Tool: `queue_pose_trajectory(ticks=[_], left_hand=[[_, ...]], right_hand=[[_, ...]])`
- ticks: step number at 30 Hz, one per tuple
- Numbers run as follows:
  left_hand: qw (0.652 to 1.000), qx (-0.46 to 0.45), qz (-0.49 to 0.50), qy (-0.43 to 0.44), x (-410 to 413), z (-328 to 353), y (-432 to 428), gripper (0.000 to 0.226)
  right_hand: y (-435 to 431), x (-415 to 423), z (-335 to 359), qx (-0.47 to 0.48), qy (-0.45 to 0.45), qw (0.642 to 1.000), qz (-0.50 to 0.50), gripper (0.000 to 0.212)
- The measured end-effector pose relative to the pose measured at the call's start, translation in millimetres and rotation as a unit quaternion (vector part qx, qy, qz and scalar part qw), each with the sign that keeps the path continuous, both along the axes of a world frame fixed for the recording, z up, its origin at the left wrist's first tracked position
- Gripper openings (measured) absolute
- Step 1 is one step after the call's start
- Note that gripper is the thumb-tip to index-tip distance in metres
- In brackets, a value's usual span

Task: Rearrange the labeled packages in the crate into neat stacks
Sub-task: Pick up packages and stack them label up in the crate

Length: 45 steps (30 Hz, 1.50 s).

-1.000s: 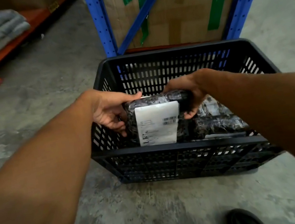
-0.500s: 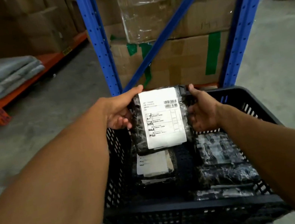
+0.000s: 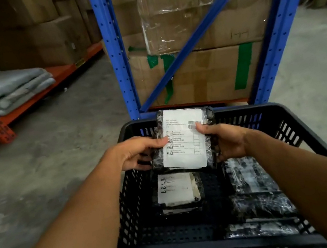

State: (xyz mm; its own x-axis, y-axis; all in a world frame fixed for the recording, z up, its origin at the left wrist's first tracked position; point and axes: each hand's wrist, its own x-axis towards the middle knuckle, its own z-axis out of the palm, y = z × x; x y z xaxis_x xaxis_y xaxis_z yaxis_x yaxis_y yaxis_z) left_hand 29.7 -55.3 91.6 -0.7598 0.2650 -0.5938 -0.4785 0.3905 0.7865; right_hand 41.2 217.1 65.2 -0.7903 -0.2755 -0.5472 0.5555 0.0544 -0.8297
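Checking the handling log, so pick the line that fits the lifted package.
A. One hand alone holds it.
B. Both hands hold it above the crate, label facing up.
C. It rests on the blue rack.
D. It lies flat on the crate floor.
B: the left hand and right hand grip the package by its sides above the crate, white label toward the camera.

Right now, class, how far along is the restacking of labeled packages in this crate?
Partly done. Some packages already lie in the crate: a labeled package on the left, a row of wrapped packages on the right. In hand: both the left hand and right hand hold one held package above the crate. Left: placing it.
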Motion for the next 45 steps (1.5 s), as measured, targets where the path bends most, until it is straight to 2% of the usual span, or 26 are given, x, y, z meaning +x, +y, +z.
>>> queue_pose_trajectory(ticks=[3, 5, 7, 8, 12, 14, 16, 20, 29, 33, 38, 41, 43, 45], left_hand=[[0.999, 0.048, 0.012, -0.021, 0.3, -3.5, 2.1, 0.054], [0.999, 0.038, 0.016, -0.015, 0.5, -6.4, 3.6, 0.038], [1.000, 0.009, 0.015, -0.012, 3.8, -10.9, 5.9, 0.032], [1.000, -0.007, 0.009, -0.012, 5.9, -12.7, 7.0, 0.031], [0.999, -0.048, -0.008, -0.023, 12.6, -18.4, 6.4, 0.050], [0.998, -0.066, 0.003, -0.022, 12.7, -22.2, 5.0, 0.054], [0.996, -0.081, 0.015, -0.015, 13.6, -27.1, 4.6, 0.047], [0.994, -0.098, 0.034, -0.017, 16.5, -41.8, 5.2, 0.050], [0.993, -0.106, 0.021, -0.042, 10.1, -58.8, 5.0, 0.054], [0.993, -0.101, -0.008, -0.062, 5.9, -54.3, 5.7, 0.045], [0.989, -0.125, -0.035, -0.067, 4.0, -50.4, 8.5, 0.057], [0.986, -0.135, -0.051, -0.079, 6.2, -49.2, 11.7, 0.049], [0.977, -0.175, -0.073, -0.093, 7.8, -43.1, 16.2, 0.058], [0.963, -0.240, -0.095, -0.081, 3.1, -34.9, 22.5, 0.080]], right_hand=[[2.8, 2.2, -1.0, -0.001, 0.020, 1.000, -0.002, 0.074], [0.4, 5.4, -1.6, -0.001, 0.015, 1.000, -0.008, 0.058], [-6.7, 8.9, -4.2, 0.011, 0.002, 1.000, 0.001, 0.032], [-11.4, 9.8, -5.6, 0.024, -0.002, 1.000, 0.009, 0.027], [-34.0, 13.5, -7.9, 0.090, 0.001, 0.995, 0.040, 0.039], [-44.0, 14.5, -9.2, 0.127, 0.015, 0.991, 0.035, 0.030], [-52.5, 15.5, -13.8, 0.171, 0.019, 0.984, 0.037, 0.022], [-59.1, 15.5, -27.7, 0.223, 0.013, 0.973, 0.055, 0.019], [-59.5, 4.0, -46.4, 0.243, -0.002, 0.968, 0.063, 0.023], [-57.1, -0.8, -46.9, 0.239, -0.022, 0.966, 0.092, 0.027], [-47.3, -2.9, -47.1, 0.220, -0.026, 0.971, 0.092, 0.039], [-48.9, 1.3, -46.6, 0.224, -0.024, 0.970, 0.095, 0.036], [-50.1, 5.2, -42.8, 0.245, -0.022, 0.964, 0.106, 0.030], [-46.4, 7.8, -35.2, 0.270, -0.023, 0.955, 0.124, 0.033]])
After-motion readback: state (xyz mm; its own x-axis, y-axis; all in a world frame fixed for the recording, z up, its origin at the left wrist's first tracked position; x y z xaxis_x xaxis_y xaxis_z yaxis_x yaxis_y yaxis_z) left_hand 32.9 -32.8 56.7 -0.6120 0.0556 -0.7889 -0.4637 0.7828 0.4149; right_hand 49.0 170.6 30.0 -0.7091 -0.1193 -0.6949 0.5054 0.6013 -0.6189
